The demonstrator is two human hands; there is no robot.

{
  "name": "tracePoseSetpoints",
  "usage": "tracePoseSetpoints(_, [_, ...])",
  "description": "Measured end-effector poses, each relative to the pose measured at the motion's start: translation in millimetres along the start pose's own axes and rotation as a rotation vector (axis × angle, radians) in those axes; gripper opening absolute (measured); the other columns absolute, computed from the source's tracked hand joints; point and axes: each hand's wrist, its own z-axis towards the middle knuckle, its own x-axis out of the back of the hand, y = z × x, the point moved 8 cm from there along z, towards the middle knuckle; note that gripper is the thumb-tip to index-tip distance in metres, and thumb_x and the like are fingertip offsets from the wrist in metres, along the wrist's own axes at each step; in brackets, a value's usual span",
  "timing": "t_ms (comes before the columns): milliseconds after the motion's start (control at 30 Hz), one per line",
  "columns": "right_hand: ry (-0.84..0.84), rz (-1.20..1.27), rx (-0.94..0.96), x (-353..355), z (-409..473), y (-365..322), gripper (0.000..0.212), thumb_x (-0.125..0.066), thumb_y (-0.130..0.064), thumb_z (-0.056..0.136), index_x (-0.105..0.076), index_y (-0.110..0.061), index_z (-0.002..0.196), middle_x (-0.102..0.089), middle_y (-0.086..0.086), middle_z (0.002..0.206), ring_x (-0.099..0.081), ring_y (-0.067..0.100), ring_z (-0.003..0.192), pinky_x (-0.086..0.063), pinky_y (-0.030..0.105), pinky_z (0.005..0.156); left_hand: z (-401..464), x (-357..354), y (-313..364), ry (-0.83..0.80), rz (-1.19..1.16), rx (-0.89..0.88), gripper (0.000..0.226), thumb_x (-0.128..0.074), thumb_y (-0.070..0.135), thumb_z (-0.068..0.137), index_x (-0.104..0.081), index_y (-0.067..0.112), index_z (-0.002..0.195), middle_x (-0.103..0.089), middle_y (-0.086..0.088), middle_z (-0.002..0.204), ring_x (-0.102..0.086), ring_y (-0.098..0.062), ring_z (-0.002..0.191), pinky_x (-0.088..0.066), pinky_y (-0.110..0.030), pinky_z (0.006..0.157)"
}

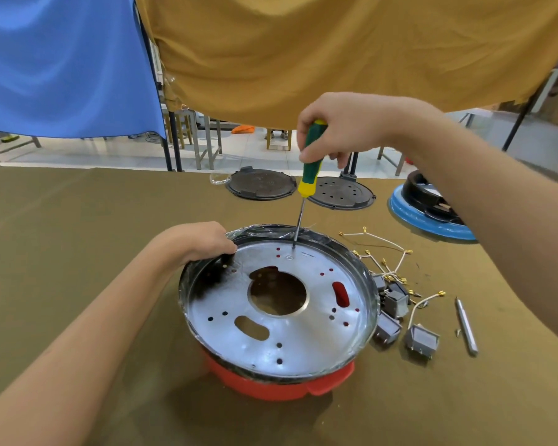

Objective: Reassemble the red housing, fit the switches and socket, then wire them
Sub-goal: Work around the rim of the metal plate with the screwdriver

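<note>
Head view: right hand grips screwdriver almost straight up, tip on far-rim screw; left hand holds red housing rim.

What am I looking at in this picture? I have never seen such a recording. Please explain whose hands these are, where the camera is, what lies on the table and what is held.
There is no machine here: a person works with bare hands. The single picture comes from a camera worn on the person's head, looking forward and down.

The right hand grips a green and yellow screwdriver; its tip stands on the silver metal plate, near the far rim. The left hand holds the rim of that plate to steady it. The plate sits on a red housing.

To the right, on the brown table cloth, lie grey switches, white wires with brass ends, and a thin silver tool. Further back lie two dark round discs and a blue and black part.
</note>
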Motion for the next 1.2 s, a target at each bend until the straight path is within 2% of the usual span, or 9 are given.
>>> tracePoseSetpoints(200, [0.152,-0.309,-0.114,-3.5,7.4,-1.7,0.031,-0.059,-0.031,0.086,-0.06,-0.007,0.066,-0.07,0.007,0.06,-0.054,0.016,0.042,-0.04,0.023,0.044,2.1,0.6,1.0,0.029,0.053,0.008,0.026,-0.05,0.03,0.098,-0.058,0.006,0.091,-0.057,-0.007,0.09,-0.05,-0.024,0.078,-0.036,-0.033,0.071])
tracePoseSetpoints(300, [0.022,-0.206,-0.11,-5.6,5.0,-2.7,0.028,-0.063,-0.039,0.089,-0.063,-0.011,0.086,-0.07,0.005,0.076,-0.058,0.017,0.056,-0.045,0.025,0.048,1.9,0.0,-0.5,0.027,0.059,0.016,0.026,-0.05,0.031,0.097,-0.057,0.007,0.088,-0.056,-0.007,0.088,-0.049,-0.024,0.077,-0.037,-0.033,0.072])
tracePoseSetpoints(400, [-0.062,-0.053,-0.041,-3.9,-3.6,-5.0,0.017,-0.07,-0.03,0.089,-0.063,-0.019,0.099,-0.066,0.005,0.09,-0.064,0.012,0.061,-0.05,0.02,0.05,2.9,-0.1,-1.2,0.024,0.05,0.019,0.027,-0.049,0.03,0.098,-0.055,0.007,0.086,-0.055,-0.007,0.088,-0.048,-0.024,0.076,-0.037,-0.033,0.071])
tracePoseSetpoints(500, [0.043,-0.121,-0.044,0.4,-3.6,-2.9,0.015,-0.072,-0.03,0.086,-0.068,-0.016,0.084,-0.071,0.003,0.07,-0.067,0.009,0.047,-0.049,0.023,0.049,4.3,-0.6,-1.5,0.019,0.044,0.021,0.026,-0.05,0.03,0.098,-0.056,0.007,0.087,-0.055,-0.007,0.089,-0.048,-0.025,0.077,-0.036,-0.033,0.072])
tracePoseSetpoints(633, [0.149,-0.275,-0.138,-4.0,4.6,-3.0,0.029,-0.061,-0.031,0.082,-0.062,-0.007,0.066,-0.063,-0.001,0.044,-0.05,0.012,0.031,-0.038,0.022,0.042,4.9,-1.1,-1.8,0.018,0.044,0.021,0.027,-0.05,0.031,0.097,-0.059,0.006,0.089,-0.058,-0.008,0.091,-0.051,-0.025,0.079,-0.039,-0.034,0.073])
tracePoseSetpoints(700, [0.122,-0.273,-0.16,-4.4,6.4,-4.0,0.031,-0.062,-0.035,0.084,-0.062,-0.008,0.067,-0.069,0.001,0.053,-0.053,0.015,0.04,-0.041,0.024,0.046,3.8,-1.2,-1.6,0.021,0.055,0.019,0.026,-0.05,0.03,0.097,-0.058,0.007,0.087,-0.056,-0.007,0.088,-0.05,-0.024,0.077,-0.038,-0.034,0.071])
tracePoseSetpoints(833, [-0.046,-0.036,-0.071,-5.3,-3.1,-4.3,0.021,-0.071,-0.029,0.088,-0.06,-0.016,0.1,-0.068,0.005,0.085,-0.061,0.011,0.056,-0.049,0.02,0.048,3.2,-0.2,-0.3,0.031,0.064,0.018,0.026,-0.05,0.028,0.096,-0.054,0.009,0.078,-0.054,-0.006,0.083,-0.048,-0.024,0.074,-0.036,-0.033,0.069])
tracePoseSetpoints(1067, [0.167,-0.238,-0.134,-3.3,-0.9,1.1,0.027,-0.066,-0.03,0.082,-0.063,-0.005,0.073,-0.064,0.001,0.05,-0.055,0.015,0.034,-0.042,0.022,0.042,4.8,0.2,0.4,0.036,0.092,0.022,0.027,-0.05,0.03,0.097,-0.057,0.009,0.082,-0.058,-0.006,0.086,-0.052,-0.024,0.078,-0.039,-0.033,0.072])
tracePoseSetpoints(1200, [0.103,-0.183,-0.162,-4.4,0.6,1.2,0.03,-0.064,-0.035,0.086,-0.063,-0.005,0.085,-0.068,0.004,0.064,-0.058,0.018,0.05,-0.045,0.024,0.045,3.3,0.4,0.6,0.043,0.096,0.021,0.027,-0.049,0.03,0.097,-0.055,0.009,0.08,-0.056,-0.005,0.084,-0.05,-0.024,0.075,-0.037,-0.033,0.07])
